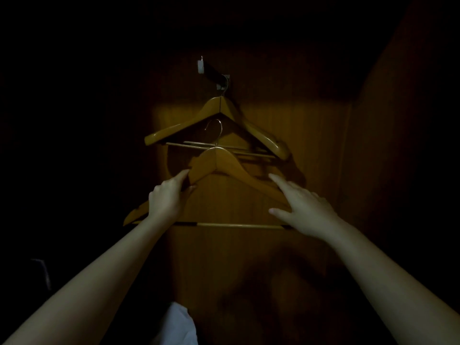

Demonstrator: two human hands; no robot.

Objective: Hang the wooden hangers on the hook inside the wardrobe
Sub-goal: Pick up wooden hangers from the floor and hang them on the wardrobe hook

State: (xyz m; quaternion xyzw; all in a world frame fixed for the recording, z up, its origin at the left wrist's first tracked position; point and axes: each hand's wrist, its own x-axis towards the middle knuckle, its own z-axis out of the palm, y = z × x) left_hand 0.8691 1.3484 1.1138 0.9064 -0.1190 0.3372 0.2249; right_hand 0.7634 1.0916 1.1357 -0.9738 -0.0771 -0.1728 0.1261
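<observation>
Hangers (224, 163) are honey-brown, the wardrobe panel (311, 145) darker brown, cloth (179, 327) white.

Very dim, warm central glow, black edges, grainy

Upper wooden hanger (211, 108) on hook (211, 72), lower wooden hanger (224, 163) just below — tilted

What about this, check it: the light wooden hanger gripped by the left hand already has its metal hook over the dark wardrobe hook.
Not right. The head view shows the light wooden hanger gripped by the left hand, but its metal hook is free, below the dark wardrobe hook, in front of the other wooden hanger already hung there.
</observation>
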